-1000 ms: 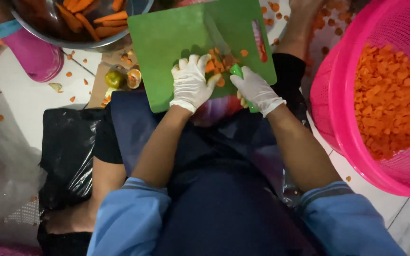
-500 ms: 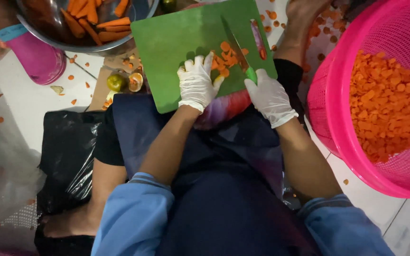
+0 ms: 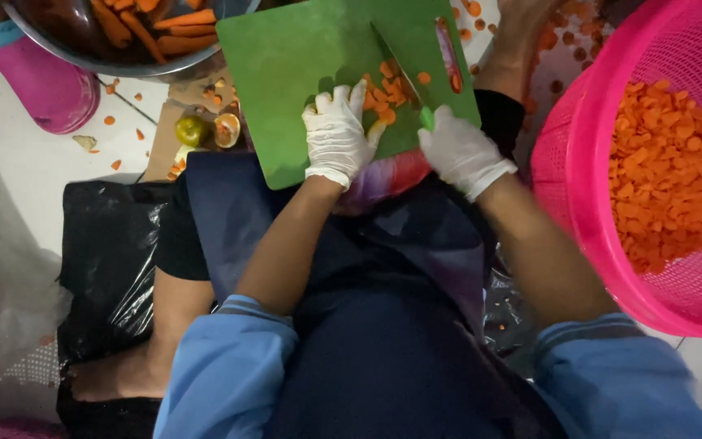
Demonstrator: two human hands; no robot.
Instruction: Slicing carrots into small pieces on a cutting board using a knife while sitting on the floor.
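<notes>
While left hand presses carrot pieces, right hand grips knife mid-board.

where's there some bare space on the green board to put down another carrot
The board's far left part is bare, from its left edge to the left hand. It is crowded on the right: carrot slices, the knife in the right hand, and the handle slot.
</notes>
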